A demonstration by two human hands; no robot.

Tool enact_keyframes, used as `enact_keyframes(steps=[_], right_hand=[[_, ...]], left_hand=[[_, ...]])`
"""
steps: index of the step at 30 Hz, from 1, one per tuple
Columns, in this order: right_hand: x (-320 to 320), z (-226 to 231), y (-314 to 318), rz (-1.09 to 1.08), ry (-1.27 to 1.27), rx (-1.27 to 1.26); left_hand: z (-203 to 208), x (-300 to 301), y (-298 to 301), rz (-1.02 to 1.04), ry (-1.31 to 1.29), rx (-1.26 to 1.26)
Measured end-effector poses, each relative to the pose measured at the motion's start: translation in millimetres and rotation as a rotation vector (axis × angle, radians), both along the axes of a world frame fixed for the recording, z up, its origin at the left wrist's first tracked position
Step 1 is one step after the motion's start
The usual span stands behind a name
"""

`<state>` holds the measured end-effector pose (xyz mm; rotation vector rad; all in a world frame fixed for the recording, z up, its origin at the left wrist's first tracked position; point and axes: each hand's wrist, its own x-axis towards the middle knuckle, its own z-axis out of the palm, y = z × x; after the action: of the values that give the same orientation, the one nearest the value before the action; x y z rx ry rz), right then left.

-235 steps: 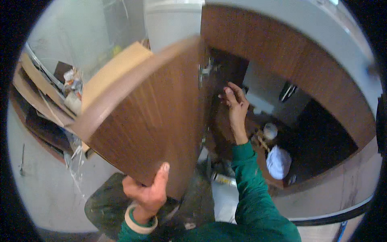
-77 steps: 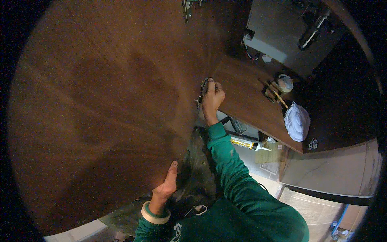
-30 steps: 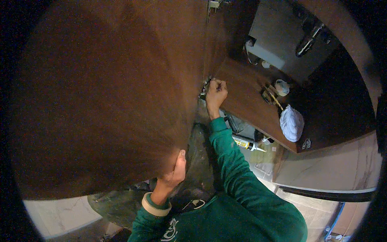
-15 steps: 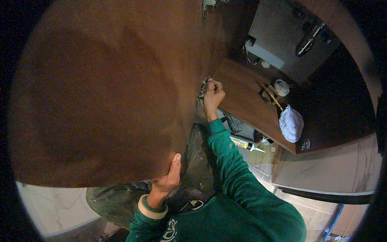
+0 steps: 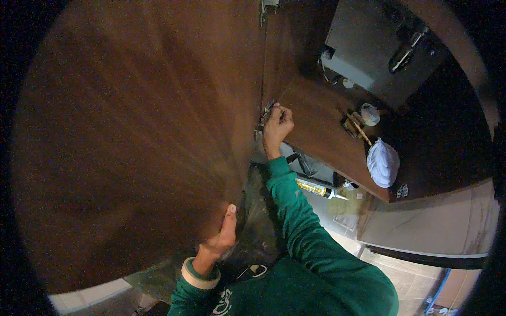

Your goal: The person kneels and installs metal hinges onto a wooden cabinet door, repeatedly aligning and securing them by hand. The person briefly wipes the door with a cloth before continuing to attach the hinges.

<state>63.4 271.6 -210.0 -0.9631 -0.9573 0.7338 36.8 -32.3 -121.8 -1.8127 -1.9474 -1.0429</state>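
A large brown wood-grain cabinet door fills the left half of the view. My left hand grips its near edge, thumb lying along the edge and the other fingers hidden behind the panel. Farther off, my right hand is at a metal hinge where the door meets the cabinet. Its fingers are curled together against the hinge, and whether they pinch a small part is hidden. Another hinge shows at the top edge.
On the brown cabinet shelf to the right lie a white cloth bundle, a wooden-handled brush and a clear cup. A chrome pipe sits behind. Below the shelf, a sealant cartridge with a nozzle lies near my right forearm.
The door has shifted, its lower edge now reaching nearer to me and covering more of my leg and the floor. My left hand stays on its edge; my right hand stays by the hinge.
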Motion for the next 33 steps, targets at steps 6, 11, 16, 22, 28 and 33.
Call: enact_keyframes(steps=[6, 11, 16, 22, 28, 33], right_hand=[[3, -1, 4, -0.029, -0.102, 0.007], [3, 3, 8, -0.012, -0.065, 0.039], [4, 9, 8, -0.011, -0.037, 0.014], [3, 14, 8, -0.006, -0.019, 0.019], [4, 19, 6, 0.019, 0.000, -0.032], [4, 19, 8, 0.005, -0.008, 0.032]], left_hand=[[0, 0, -8, 0.036, 0.433, -0.023], [-13, 2, -7, 0.014, -0.037, -0.079], [-20, -5, -3, -0.011, 0.050, -0.202], [-13, -20, -14, 0.008, 1.173, -0.168], [-24, -8, -8, 0.033, 0.316, -0.098], [-31, 8, -7, 0.068, 0.005, -0.054]])
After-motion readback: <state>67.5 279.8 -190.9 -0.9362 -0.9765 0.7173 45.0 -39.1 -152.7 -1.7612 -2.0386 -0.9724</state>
